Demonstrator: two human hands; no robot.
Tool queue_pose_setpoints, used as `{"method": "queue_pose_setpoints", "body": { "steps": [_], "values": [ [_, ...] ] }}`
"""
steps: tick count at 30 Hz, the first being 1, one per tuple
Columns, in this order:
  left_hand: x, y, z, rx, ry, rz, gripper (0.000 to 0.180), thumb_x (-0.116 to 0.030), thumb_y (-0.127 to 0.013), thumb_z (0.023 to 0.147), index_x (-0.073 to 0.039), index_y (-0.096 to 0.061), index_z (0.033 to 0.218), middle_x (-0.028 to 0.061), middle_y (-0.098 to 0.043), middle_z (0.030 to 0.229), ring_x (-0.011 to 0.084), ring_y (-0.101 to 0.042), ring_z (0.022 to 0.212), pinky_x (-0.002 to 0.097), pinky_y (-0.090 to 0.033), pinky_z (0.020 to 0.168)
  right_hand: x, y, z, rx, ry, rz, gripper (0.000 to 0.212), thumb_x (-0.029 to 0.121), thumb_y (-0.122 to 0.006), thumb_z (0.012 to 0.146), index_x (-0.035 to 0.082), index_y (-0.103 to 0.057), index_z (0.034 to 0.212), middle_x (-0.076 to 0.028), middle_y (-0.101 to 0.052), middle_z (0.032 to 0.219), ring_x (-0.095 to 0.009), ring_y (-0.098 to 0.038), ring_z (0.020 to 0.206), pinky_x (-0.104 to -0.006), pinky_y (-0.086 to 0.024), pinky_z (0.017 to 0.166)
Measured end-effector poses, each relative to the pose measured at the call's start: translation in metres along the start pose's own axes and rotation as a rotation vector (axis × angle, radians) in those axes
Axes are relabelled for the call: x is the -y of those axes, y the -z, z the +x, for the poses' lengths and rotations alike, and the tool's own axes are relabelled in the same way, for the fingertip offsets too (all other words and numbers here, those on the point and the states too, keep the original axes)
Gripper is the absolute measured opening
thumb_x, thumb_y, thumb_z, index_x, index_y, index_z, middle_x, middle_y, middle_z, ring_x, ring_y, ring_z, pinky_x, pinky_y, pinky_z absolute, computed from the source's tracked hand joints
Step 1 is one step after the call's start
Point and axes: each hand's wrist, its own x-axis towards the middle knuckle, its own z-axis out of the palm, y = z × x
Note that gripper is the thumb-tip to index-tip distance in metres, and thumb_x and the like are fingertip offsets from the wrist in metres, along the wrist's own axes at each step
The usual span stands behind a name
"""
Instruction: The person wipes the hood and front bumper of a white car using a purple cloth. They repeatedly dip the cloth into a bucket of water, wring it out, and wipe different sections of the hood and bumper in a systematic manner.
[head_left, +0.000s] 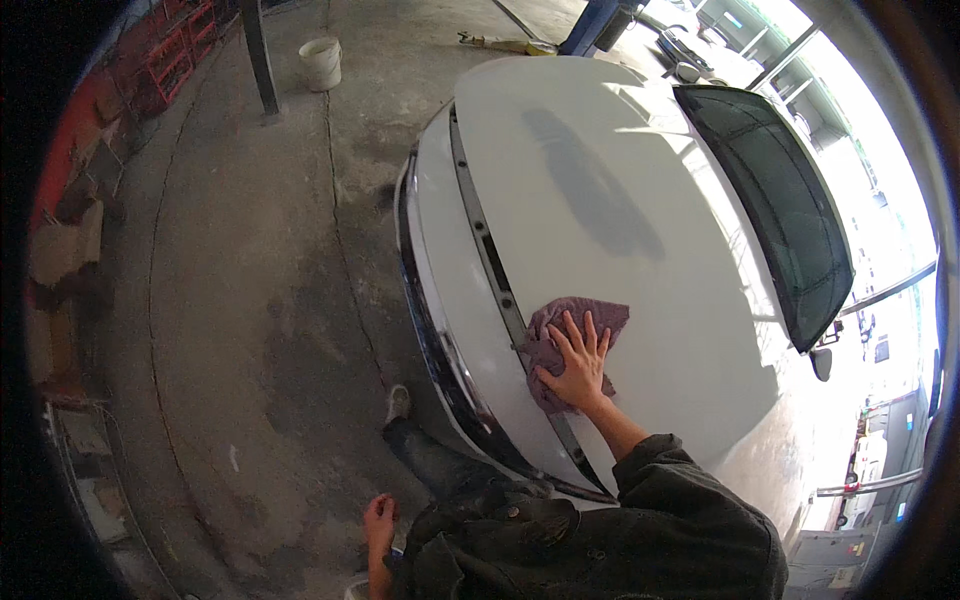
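Spread fingers and palm of my right hand (580, 365) press flat on a crumpled mauve cloth (545, 340). That cloth lies on the front edge of a white car's hood (690, 320), partly over the dark gap strip (478, 228) behind the nose. Further along the hood is a long, dull greyish patch (595, 185). Down at my side, away from the car, my left hand (380, 522) hangs with its fingers curled; nothing shows in it.
Dark chrome-edged trim (425, 310) runs along the car's front, close to my legs. The windshield (775, 200) lies beyond the hood. On the concrete floor (240, 300) stand a white bucket (320, 65) and a metal post (258, 55). Red racks (180, 55) line the left side.
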Motion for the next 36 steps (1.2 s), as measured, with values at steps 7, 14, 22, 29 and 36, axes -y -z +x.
{"method": "queue_pose_setpoints", "body": {
  "steps": [7,14,22,29,36],
  "values": [
    [0.011,0.102,0.061,-0.220,0.117,0.042,0.028,-0.022,-0.060,0.100,-0.001,-0.062,0.118,0.0074,-0.067,0.093,0.0169,-0.065,0.078,0.0308,-0.052,0.066,0.018,-0.014,0.102,-0.050,-0.069,0.003,0.074,0.039,-0.079,0.069,0.023,-0.055,0.138,-0.005,-0.033,0.159,-0.039,-0.015,0.150,-0.0723,-0.008,0.114],
    [0.019,0.179,0.093,-0.412,0.192,-0.167,0.025,-0.021,-0.060,0.099,-0.002,-0.061,0.115,0.0081,-0.065,0.090,0.0160,-0.063,0.069,0.0298,-0.051,0.060,0.034,-0.026,0.198,-0.013,-0.152,-0.006,0.076,0.035,-0.079,0.069,0.026,-0.053,0.140,-0.001,-0.034,0.159,-0.036,-0.017,0.150,-0.0694,-0.008,0.116],
    [-0.067,0.185,0.163,-0.180,0.398,0.207,0.025,-0.024,-0.063,0.098,-0.002,-0.061,0.109,0.0092,-0.067,0.089,0.0155,-0.065,0.075,0.0293,-0.051,0.060,0.046,-0.066,0.348,-0.079,-0.255,-0.058,0.077,0.039,-0.077,0.069,0.024,-0.054,0.140,-0.004,-0.038,0.157,-0.037,-0.019,0.150,-0.0713,-0.009,0.115],
    [-0.189,0.288,0.286,-0.082,0.407,0.392,0.020,-0.018,-0.061,0.098,-0.002,-0.061,0.110,0.0092,-0.068,0.090,0.0147,-0.064,0.069,0.0266,-0.049,0.058,0.053,-0.083,0.436,-0.039,-0.444,-0.132,0.077,0.034,-0.077,0.072,0.023,-0.049,0.143,-0.006,-0.036,0.158,-0.036,-0.018,0.150,-0.0695,-0.010,0.116],
    [-0.355,0.369,0.433,-0.093,0.014,0.170,0.019,-0.015,-0.059,0.098,-0.003,-0.060,0.113,0.0077,-0.067,0.089,0.0130,-0.062,0.068,0.0253,-0.049,0.058,0.072,-0.144,0.554,-0.124,-0.280,-0.191,0.069,0.025,-0.072,0.078,0.011,-0.049,0.142,-0.014,-0.043,0.151,-0.039,-0.028,0.146,-0.0562,-0.017,0.120]
  ]
}}
